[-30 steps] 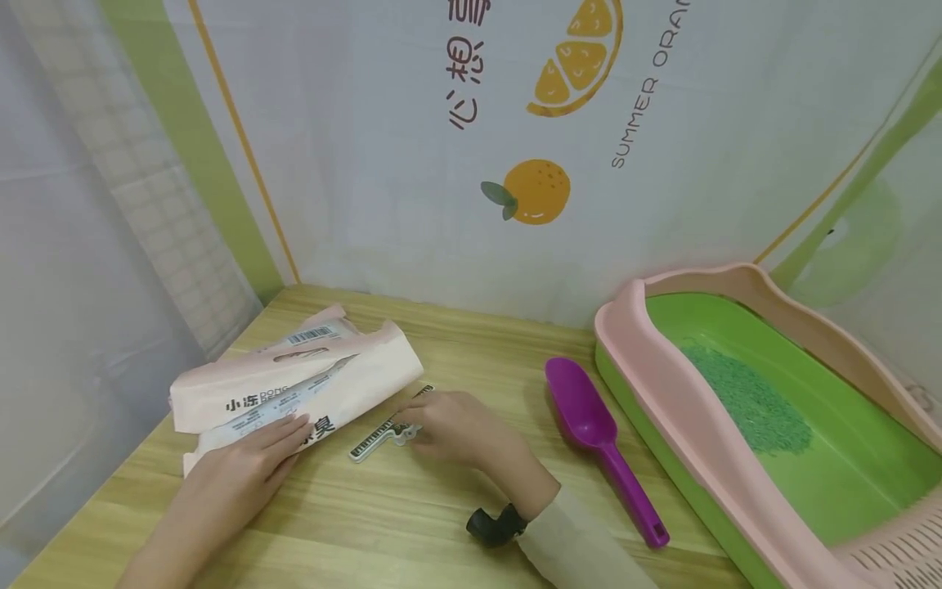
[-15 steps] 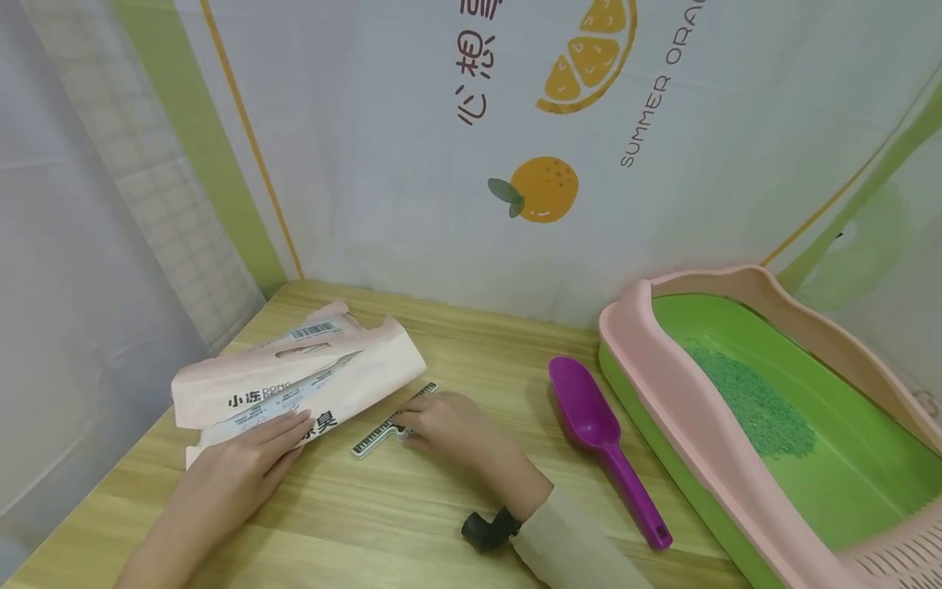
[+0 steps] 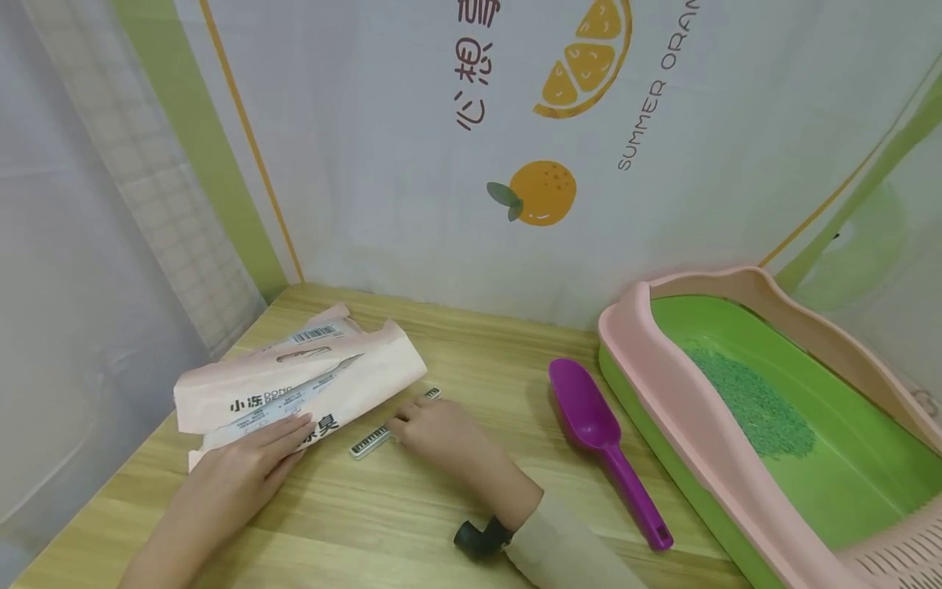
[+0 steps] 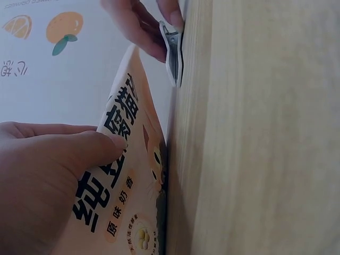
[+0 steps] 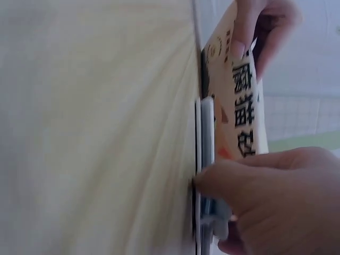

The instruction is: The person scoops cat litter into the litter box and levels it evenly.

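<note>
A pink and white cat litter bag (image 3: 368, 364) lies crumpled and folded at the table's left side. My left hand (image 3: 246, 466) grips its near edge; in the left wrist view the thumb (image 4: 98, 146) lies on the printed face, with the fingers behind. Just right of the bag is a long bag clip (image 3: 370, 442) with a piano-key pattern. My right hand (image 3: 452, 442) pinches the clip at its middle, covering its handle. In the left wrist view the clip (image 4: 172, 50) shows end-on, between thumb and fingers, close to the tabletop.
A purple scoop (image 3: 592, 425) lies right of my right hand. Beyond it stands a green litter box (image 3: 662, 458) with a pink rim, holding green pellets (image 3: 751, 405). A printed white curtain (image 3: 412, 204) hangs along the table's back edge.
My right hand has shifted slightly left along the clip and now covers the handle that showed before. The left hand and the bag stay in place.
</note>
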Available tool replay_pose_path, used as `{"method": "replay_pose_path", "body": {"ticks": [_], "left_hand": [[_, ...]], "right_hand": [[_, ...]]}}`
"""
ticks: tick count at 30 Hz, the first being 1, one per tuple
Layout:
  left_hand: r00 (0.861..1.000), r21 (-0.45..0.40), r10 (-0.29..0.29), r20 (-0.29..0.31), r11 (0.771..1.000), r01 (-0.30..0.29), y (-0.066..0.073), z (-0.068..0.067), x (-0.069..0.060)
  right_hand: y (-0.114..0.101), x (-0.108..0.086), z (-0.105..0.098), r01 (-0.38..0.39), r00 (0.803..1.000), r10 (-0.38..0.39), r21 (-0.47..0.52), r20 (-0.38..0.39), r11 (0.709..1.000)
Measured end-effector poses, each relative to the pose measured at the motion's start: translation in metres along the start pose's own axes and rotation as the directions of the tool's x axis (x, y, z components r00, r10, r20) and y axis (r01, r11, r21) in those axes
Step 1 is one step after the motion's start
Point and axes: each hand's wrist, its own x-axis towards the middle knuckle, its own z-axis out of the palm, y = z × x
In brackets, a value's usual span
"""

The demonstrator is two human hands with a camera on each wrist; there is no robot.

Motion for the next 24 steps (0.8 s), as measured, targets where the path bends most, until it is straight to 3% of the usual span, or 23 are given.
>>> {"method": "replay_pose_path", "body": {"ticks": [3,14,24], "left_hand": [[1.000,0.004,-0.003,-0.002,1.000,0.003,0.0002,0.0004,-0.0003],[1.000,0.015,0.004,-0.017,1.000,-0.004,-0.0001,0.0001,0.0000],[1.000,0.024,0.001,-0.013,1.000,-0.001,0.0005,0.0004,-0.0006]], "right_hand": [[-0.0029,0.0018,0.0013,0.005,1.000,-0.006,-0.045,-0.026,0.999],[-0.0003,0.0032,0.0008,0.039,0.999,-0.039,-0.013,-0.016,0.999],[0.0010,0.0006,0.0064,0.056,0.990,-0.069,-0.106,-0.125,0.993]]}}
